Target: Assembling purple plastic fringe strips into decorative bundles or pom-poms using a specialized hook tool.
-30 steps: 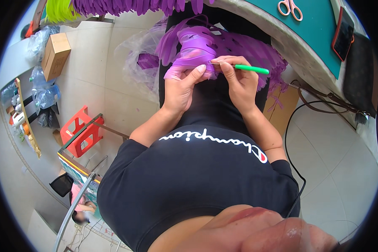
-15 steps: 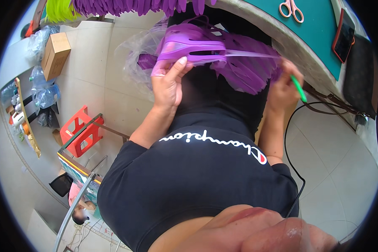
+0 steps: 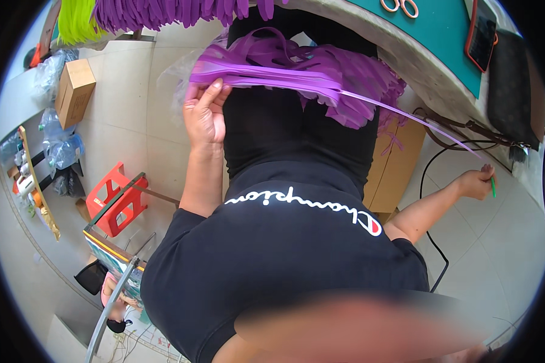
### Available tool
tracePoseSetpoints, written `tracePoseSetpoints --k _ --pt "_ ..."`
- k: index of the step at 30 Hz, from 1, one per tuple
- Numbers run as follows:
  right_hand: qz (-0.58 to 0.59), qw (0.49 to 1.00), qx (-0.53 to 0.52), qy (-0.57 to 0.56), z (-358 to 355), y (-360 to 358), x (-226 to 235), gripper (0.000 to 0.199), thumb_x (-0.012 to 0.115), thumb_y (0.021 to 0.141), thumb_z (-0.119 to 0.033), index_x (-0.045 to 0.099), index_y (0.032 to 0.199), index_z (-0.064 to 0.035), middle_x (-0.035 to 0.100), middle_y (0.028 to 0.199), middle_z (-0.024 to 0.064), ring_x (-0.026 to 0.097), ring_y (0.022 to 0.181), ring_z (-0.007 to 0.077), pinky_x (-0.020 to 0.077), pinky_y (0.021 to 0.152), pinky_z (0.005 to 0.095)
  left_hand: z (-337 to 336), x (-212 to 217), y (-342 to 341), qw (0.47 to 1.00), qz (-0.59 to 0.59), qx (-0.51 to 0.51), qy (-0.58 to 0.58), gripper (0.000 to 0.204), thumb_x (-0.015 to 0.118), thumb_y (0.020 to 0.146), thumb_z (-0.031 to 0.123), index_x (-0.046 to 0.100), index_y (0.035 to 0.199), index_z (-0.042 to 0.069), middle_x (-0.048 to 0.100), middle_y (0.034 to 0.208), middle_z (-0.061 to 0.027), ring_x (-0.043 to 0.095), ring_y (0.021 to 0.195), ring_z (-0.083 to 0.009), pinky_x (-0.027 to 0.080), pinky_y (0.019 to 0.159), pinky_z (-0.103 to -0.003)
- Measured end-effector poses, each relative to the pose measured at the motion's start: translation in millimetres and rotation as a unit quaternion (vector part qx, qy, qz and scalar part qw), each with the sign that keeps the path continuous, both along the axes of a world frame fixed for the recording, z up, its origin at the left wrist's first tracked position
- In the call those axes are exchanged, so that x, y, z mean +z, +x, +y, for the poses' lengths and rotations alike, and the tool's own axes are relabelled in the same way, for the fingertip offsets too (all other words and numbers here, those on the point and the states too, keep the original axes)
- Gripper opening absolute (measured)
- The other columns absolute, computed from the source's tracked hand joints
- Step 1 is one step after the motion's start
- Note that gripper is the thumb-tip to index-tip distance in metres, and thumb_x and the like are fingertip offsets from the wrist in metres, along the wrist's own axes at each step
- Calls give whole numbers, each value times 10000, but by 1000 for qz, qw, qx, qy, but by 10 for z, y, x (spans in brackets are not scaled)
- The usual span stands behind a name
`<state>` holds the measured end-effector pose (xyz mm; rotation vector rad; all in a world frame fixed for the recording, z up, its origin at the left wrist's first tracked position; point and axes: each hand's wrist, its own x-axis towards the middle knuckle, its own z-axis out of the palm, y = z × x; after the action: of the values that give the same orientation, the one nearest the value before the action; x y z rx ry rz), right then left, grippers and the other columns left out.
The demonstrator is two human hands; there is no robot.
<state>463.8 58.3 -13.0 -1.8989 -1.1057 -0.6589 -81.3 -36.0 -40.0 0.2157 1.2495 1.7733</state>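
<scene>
Through the left head-worn fisheye, we look steeply down from just above the black short-sleeved shirt with white lettering. Past the shirt, our view faces forward over translucent purple strips and a flat teal mat.

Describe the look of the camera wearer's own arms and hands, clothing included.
The left hand and right hand are ungloved, with no watch or bracelet visible on either wrist. The forearms are uncovered. Above them are plain black short sleeves, part of a black T-shirt with white script lettering.
</scene>
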Motion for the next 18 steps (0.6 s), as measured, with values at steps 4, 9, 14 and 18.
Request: tracePoseSetpoints --k 4,9,14,18 --pt "30 999 10 7 28 57 -53 219 545 948 -141 604 846 43 693 744 141 704 698 227 583 627 317 -30 45 -65 1000 25 5 9 319 634 827 -65 594 1139 -9 652 998 -88 650 849 -173 569 763 -297" --pt "359 873 325 -54 -15 -665 -84 185 548 960 -146 579 920 32 673 893 184 681 796 233 576 723 358 -75 -92 -38 1000 -9 -11 0 217 630 845 -42 606 1054 9 652 1001 -88 647 884 -177 561 787 -298" --pt "447 663 590 -111 -218 -1813 156 173 538 967 -155 545 1001 15 647 939 224 655 811 248 558 766 363 -44 -254 232 985 -161 0 -61 99 632 899 100 601 976 46 651 966 -86 644 897 -206 529 870 -346" --pt "481 538 688 -70 -92 -2222 358 188 542 965 -166 529 1022 13 640 947 244 656 813 269 565 737 371 -291 -219 754 942 -111 -241 -206 554 715 815 117 443 1275 -27 529 1228 -167 551 1094 -264 440 969 -374"
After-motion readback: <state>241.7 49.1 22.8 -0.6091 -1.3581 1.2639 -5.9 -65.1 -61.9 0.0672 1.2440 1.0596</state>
